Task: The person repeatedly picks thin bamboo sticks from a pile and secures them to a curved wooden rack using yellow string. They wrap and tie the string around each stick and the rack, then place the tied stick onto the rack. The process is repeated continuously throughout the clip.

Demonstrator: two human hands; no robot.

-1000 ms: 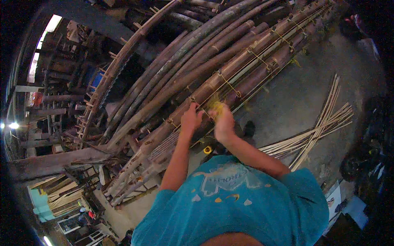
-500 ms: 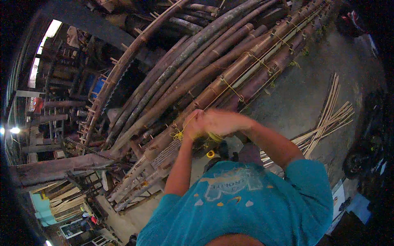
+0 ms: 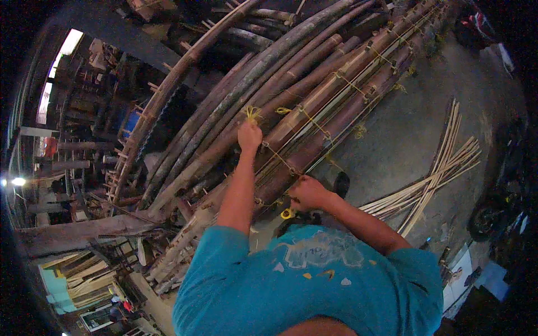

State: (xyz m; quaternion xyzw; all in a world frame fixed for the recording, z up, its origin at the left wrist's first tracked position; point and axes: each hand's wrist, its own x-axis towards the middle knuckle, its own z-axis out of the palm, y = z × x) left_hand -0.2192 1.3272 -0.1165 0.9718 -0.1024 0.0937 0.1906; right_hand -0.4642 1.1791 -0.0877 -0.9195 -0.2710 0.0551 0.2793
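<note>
My left hand (image 3: pixel 250 138) is raised over the brown poles, its fingers closed on a looped bundle of yellow cord (image 3: pixel 253 113). Lower and to the right, my right hand (image 3: pixel 309 194) is closed beside the near end of a dark pole (image 3: pixel 309 150); what its fingers grip is hidden. A lighter brown pole (image 3: pixel 287 126) runs alongside the dark one, with pale slats in between. Yellow cord lashings (image 3: pixel 314 121) cross both poles at intervals, some with loose ends. A small round yellow thing (image 3: pixel 287 214) is just below my right hand.
Several long poles (image 3: pixel 246 92) are stacked to the left, beside a curved pole with pegs (image 3: pixel 168 84). Thin wooden strips (image 3: pixel 434 179) lie crossed on the concrete floor (image 3: pixel 409 120) at right. More strips (image 3: pixel 89 277) sit at lower left.
My hands were together over the poles and have parted. The left has gone up with the yellow cord; the right has come down toward the dark pole's near side.
</note>
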